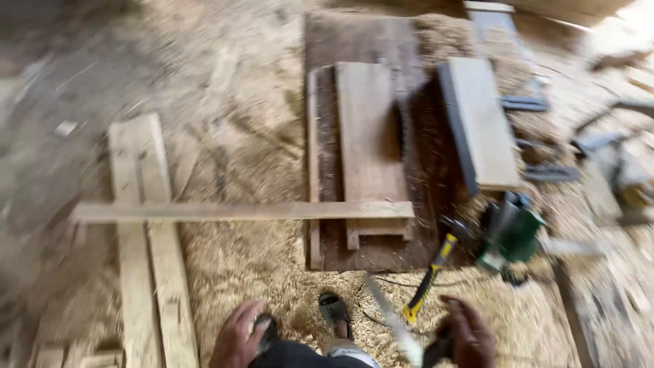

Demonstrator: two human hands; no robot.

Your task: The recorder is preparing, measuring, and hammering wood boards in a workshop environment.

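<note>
My right hand (470,334) at lower right holds a handsaw (395,324) in a closed grip, blade slanting up-left; my left hand (238,337) grips my knee.

Both hands hang low at the bottom of the view. Left hand (238,335) rests on the knee, fingers curled down over it. Right hand (469,334) is closed in a fist-like grip, knuckles up, pretty blurry.

Both hands are bare, the left hand (237,335) and right hand (470,334) alike. Between them show dark trousers (293,356) and a dark open sandal (334,311).
</note>
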